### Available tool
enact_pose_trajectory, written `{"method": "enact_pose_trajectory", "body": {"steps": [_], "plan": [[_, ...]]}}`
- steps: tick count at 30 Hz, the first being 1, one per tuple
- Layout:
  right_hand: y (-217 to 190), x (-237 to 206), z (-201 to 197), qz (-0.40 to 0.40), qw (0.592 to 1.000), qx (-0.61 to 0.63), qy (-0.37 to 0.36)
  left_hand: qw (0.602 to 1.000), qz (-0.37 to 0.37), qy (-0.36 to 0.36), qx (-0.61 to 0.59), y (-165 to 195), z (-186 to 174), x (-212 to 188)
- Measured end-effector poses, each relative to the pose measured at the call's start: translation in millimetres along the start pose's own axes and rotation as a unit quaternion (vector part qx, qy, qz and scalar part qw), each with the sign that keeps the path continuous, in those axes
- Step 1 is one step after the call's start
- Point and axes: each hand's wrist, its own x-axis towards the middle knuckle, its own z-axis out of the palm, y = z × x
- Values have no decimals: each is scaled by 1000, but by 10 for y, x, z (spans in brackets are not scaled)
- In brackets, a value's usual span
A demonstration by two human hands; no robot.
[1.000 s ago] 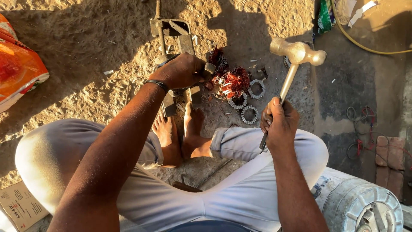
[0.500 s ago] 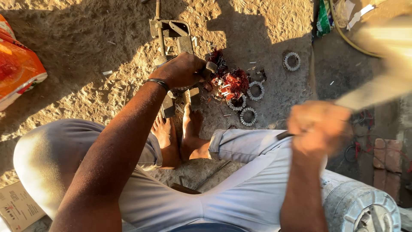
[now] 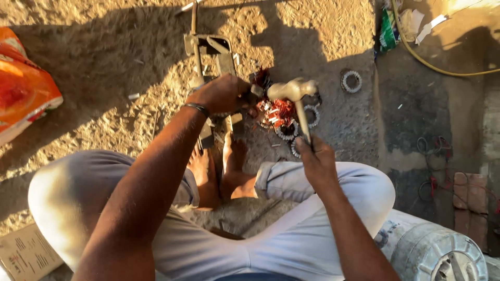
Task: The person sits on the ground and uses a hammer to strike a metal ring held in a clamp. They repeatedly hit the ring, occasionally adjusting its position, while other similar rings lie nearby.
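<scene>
My right hand (image 3: 317,164) grips the handle of a hammer (image 3: 292,92), whose metal head is down over a chisel-like tool (image 3: 254,92) held in my left hand (image 3: 221,93). The tool's tip sits at a stator with red-copper windings (image 3: 278,112) on the sandy ground. A metal frame or vise (image 3: 211,49) lies under and beyond my left hand. My bare feet (image 3: 219,166) rest just below the work. A dark bracelet circles my left wrist.
Toothed metal rings lie around the stator, one apart on the concrete (image 3: 351,80). An orange bag (image 3: 23,88) is at the left, a yellow hose (image 3: 432,62) at top right, a grey drum (image 3: 437,255) at bottom right, cardboard (image 3: 26,252) at bottom left.
The hammer swung up and out to the right, then came down; its head is now over the tool in my left hand. The left hand stayed in place.
</scene>
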Motion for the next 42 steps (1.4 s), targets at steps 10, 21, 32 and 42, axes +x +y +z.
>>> {"method": "enact_pose_trajectory", "body": {"steps": [10,21,32,42], "plan": [[-130,-49,-105,193,948,253,30,996,-58,-6,-71,-186,-134,-61],[-132,4,-121,197,946,257,34,999,29,31,-13,-65,26,6],[-146,-16,-89,194,948,250,33,999,24,0,-30,51,-13,-51],[-170,-33,-86,173,955,234,49,1000,-2,-11,-24,89,-94,-97]]}}
